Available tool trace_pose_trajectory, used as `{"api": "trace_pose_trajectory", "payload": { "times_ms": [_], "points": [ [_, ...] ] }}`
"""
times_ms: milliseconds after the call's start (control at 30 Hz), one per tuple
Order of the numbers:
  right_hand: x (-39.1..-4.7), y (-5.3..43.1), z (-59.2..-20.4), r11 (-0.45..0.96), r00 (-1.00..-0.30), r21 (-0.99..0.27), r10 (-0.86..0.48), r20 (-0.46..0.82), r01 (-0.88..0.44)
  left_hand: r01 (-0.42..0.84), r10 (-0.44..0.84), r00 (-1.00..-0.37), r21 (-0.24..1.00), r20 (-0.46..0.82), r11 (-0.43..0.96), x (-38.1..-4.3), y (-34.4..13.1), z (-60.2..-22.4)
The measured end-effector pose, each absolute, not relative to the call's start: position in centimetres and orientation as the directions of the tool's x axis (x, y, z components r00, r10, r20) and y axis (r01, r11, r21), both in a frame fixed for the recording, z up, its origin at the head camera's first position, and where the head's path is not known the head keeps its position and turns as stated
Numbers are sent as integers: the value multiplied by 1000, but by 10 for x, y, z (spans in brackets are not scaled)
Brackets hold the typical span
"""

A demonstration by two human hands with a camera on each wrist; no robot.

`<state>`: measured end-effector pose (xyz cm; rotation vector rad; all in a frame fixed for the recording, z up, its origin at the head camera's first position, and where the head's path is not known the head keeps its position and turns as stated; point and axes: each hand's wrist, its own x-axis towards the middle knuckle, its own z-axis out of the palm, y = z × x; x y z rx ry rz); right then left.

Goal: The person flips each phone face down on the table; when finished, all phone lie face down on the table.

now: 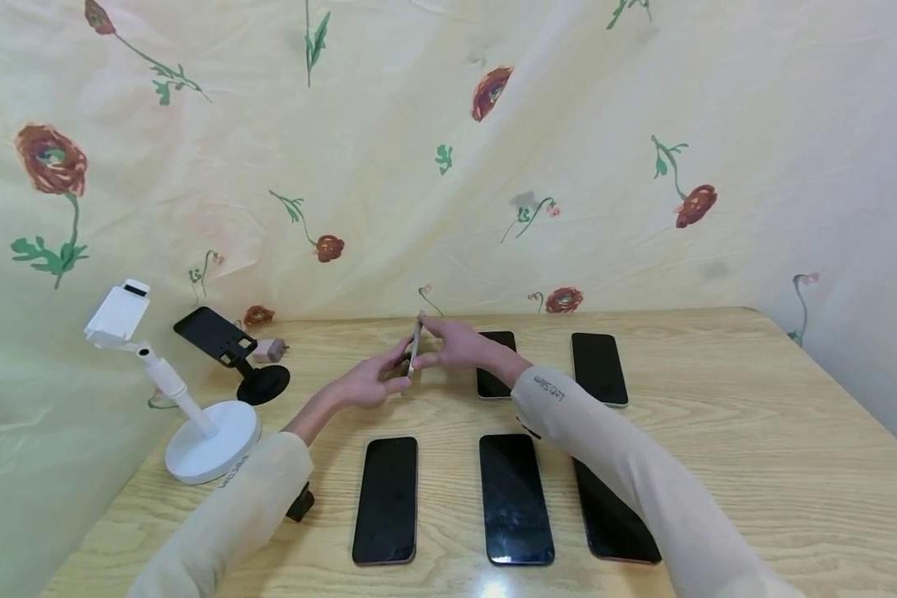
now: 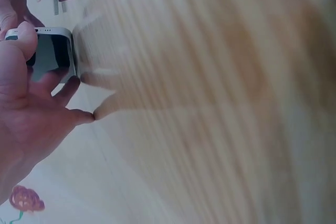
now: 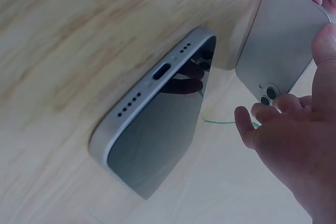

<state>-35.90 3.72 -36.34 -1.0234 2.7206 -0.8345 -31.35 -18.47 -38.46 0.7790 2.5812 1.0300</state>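
A silver smartphone (image 1: 415, 345) stands on its long edge at the back of the table, held between both hands. My left hand (image 1: 374, 380) grips it from the left; in the left wrist view its thumb lies across the phone's end and the fingers reach along the dark screen (image 2: 54, 51). From the other side my right hand (image 1: 459, 345) holds it, thumb on one edge and fingers by the camera lenses (image 3: 270, 93) in the right wrist view. Close to the right hand another phone (image 3: 157, 114) lies flat, screen up, partly hidden by that wrist in the head view.
More phones lie face up: one at back right (image 1: 600, 368), and a front row of left (image 1: 385, 501), middle (image 1: 516, 499) and right (image 1: 615, 517), the last partly under my right sleeve. A white phone stand (image 1: 213, 444), a black stand (image 1: 263, 384) and a charger plug (image 1: 270, 350) occupy the left.
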Motion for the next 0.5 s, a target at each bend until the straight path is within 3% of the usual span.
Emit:
{"api": "trace_pose_trajectory", "payload": {
  "times_ms": [233,500],
  "points": [
    [-359,33,-364,583,-752,-569,-652,97,-579,409,596,-803,730,4,547,-313,-189,-385],
    [-359,23,-367,543,-754,-628,-649,106,-557,392,563,-826,731,12,559,-314,-194,-385]
  ]
}}
